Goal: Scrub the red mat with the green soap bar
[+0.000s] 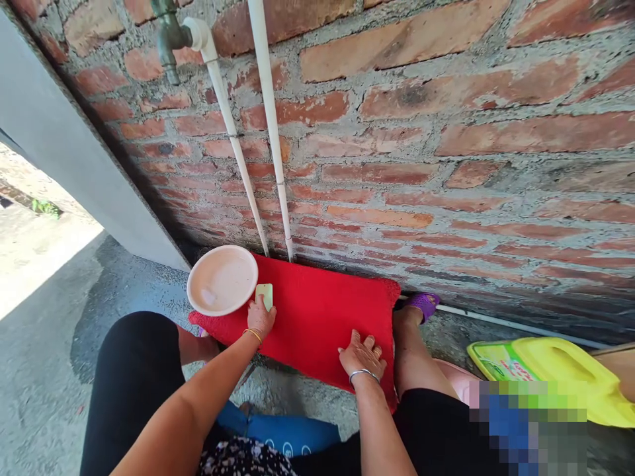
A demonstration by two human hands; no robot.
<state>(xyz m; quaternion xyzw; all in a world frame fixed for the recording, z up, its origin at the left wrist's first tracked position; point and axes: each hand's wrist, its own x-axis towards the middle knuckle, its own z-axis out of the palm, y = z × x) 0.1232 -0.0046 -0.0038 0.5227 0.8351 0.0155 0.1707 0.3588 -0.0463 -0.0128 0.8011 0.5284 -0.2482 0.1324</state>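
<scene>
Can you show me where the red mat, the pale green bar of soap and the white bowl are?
red mat point(317, 311), head view, bare middle of the mat.
bar of soap point(266, 293), head view, upper face above the fingers.
white bowl point(221, 279), head view, inside of the bowl.

The concrete floor point(59, 344) carried my red mat point(317, 317) against the brick wall point(446, 165); a yellow jug point(560, 370) lay right of the mat.

Red mat point(317, 317), pale pink bowl point(221, 280), light green soap point(265, 295), yellow jug point(560, 377)
</scene>
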